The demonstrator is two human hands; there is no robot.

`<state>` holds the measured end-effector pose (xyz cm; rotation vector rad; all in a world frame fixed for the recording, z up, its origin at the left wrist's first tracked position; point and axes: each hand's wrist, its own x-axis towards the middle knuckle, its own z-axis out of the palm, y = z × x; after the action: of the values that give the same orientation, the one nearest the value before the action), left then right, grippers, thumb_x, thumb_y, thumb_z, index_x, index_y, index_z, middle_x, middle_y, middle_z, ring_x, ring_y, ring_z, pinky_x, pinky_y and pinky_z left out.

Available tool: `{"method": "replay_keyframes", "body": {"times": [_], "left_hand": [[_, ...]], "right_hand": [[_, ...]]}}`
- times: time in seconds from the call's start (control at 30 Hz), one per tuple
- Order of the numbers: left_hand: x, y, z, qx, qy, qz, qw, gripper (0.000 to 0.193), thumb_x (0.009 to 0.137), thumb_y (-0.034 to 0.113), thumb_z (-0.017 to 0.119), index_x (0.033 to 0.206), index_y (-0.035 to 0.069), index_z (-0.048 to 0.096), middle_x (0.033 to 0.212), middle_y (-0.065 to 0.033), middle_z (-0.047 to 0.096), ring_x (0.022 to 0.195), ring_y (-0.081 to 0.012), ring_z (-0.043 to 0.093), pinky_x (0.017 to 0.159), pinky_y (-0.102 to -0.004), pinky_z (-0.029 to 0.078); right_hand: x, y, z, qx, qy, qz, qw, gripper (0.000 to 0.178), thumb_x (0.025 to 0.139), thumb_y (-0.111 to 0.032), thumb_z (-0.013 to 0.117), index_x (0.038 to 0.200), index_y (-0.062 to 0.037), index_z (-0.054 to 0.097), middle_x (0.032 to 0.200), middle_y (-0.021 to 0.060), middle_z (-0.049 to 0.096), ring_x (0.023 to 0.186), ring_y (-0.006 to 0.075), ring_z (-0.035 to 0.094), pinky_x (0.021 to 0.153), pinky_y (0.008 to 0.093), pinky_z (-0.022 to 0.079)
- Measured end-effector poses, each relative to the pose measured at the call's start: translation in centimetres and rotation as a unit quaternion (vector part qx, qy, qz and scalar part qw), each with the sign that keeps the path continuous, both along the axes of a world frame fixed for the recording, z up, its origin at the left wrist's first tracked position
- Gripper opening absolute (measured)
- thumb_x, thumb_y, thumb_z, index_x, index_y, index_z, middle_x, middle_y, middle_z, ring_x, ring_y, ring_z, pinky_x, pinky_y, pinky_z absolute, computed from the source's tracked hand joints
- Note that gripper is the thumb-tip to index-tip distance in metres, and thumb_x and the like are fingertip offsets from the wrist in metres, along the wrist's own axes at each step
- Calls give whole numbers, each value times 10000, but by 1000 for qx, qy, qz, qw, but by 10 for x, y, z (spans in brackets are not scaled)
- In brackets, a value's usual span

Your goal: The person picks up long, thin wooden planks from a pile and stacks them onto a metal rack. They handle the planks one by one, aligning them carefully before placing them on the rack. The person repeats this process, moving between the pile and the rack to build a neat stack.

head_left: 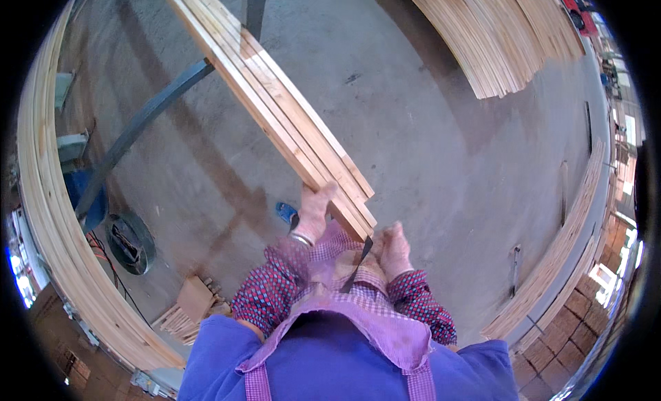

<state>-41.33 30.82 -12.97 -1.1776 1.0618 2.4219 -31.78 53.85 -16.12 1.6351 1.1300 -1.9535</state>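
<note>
Several long, pale wooden strips (303, 118) lie side by side in a bundle, slanting from the upper left down to the front of my body. My left hand (315, 209) is closed around the bundle's left side near its close end, where the strip ends are staggered. To the right of that end, apart from the wood, is my right hand (394, 251); its fingertips point up and it shows nothing held. A dark strap (358, 264) hangs between the strip ends and my purple checked apron (372, 324).
A grey metal bar (148, 115) runs beneath the bundle. Long strips are stacked at left (51, 194), with more boards at upper right (489, 43) and lower right (551, 284). A dark round tub (143, 246) and small wood offcuts (196, 299) sit on the concrete floor.
</note>
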Motion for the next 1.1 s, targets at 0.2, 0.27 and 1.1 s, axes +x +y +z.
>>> {"method": "replay_keyframes", "body": {"times": [0.2, 0.27, 1.1], "left_hand": [[28, 36, -3, 3, -70, 30, 997, 729, 847, 95, 758, 1443, 62, 340, 1264, -117, 558, 1119, -234, 578, 954, -376, 508], [43, 46, -16, 2, -97, 17, 995, 724, 848, 92, 758, 1440, 69, 342, 1251, -118, 564, 1104, -237, 585, 929, -386, 523], [68, -13, -8, 25, -45, -62, 997, 463, 1002, 217, 582, 1402, 80, 394, 1131, 4, 543, 945, -106, 528, 840, -257, 465]], "right_hand": [[20, -28, -27, -49, 80, -97, 991, 435, 987, -436, 567, 1125, -25, 601, 1081, 95, 636, 1015, 227, 583, 873, 380, 485], [-3, -46, 17, -60, 92, -24, 994, 453, 1021, -399, 493, 1212, 9, 543, 1208, 142, 596, 1106, 259, 567, 940, 400, 470], [18, 34, 105, 427, -254, 489, 717, 656, 861, -336, 697, 1300, 105, 489, 1239, 249, 602, 1161, 301, 597, 948, 352, 479]]}}
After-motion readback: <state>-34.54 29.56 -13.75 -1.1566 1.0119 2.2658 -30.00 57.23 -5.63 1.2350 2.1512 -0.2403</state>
